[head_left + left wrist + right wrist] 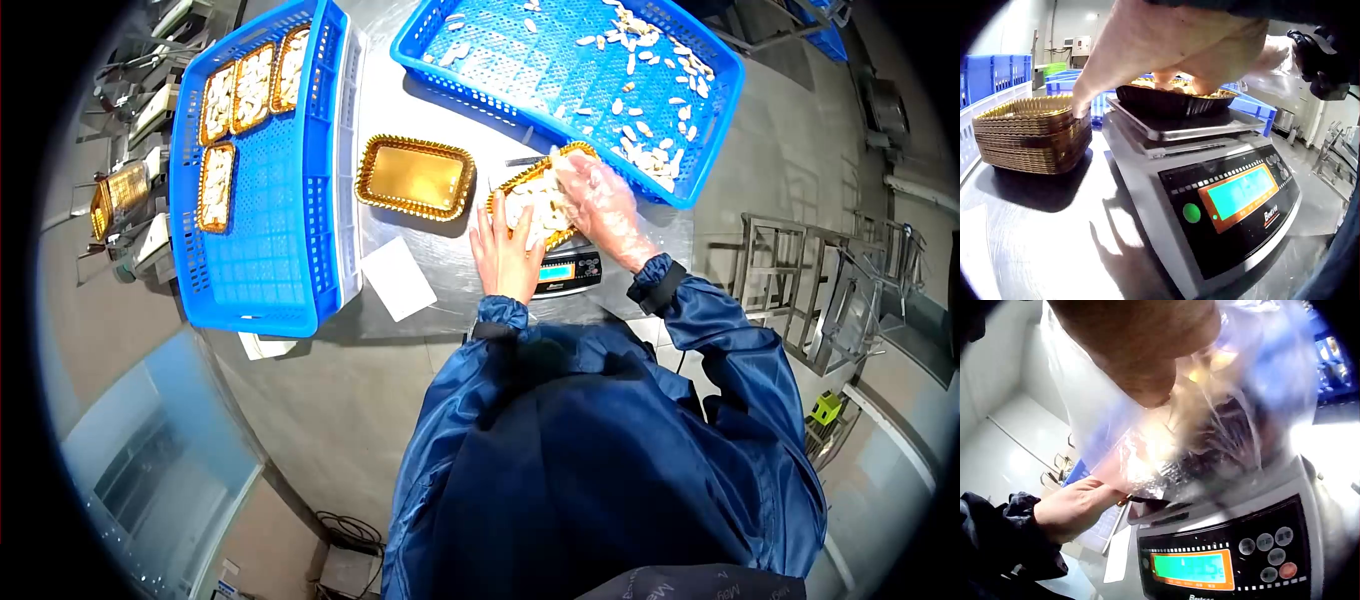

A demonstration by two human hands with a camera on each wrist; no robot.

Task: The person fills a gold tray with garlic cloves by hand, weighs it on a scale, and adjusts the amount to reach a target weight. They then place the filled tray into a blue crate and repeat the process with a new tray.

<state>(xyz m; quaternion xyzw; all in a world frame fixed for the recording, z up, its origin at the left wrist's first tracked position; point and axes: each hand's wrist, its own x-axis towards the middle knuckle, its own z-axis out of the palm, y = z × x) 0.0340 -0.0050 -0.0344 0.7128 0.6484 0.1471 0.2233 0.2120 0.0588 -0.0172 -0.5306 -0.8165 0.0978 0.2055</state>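
A gold tray (550, 243) filled with pale food pieces (535, 205) sits on a digital scale (568, 272) with a lit display. My bare left hand (507, 255) rests on the tray's left part, fingers spread over the pieces. In the left wrist view its fingertips reach down into the tray (1169, 105), and the thumb stretches out toward the tray stack. My right hand (603, 207), in a loose clear plastic glove (1272, 381), is over the tray's right end. Its fingertips are blurred behind the plastic in the right wrist view, and I cannot tell whether they pinch a piece.
Left of the scale stands a stack of gold trays (415, 178), with a white sheet (398, 278) nearer me. A blue crate (270, 290) at the left holds several filled trays (216, 187). Behind the scale, another blue crate (520, 75) contains loose pale pieces.
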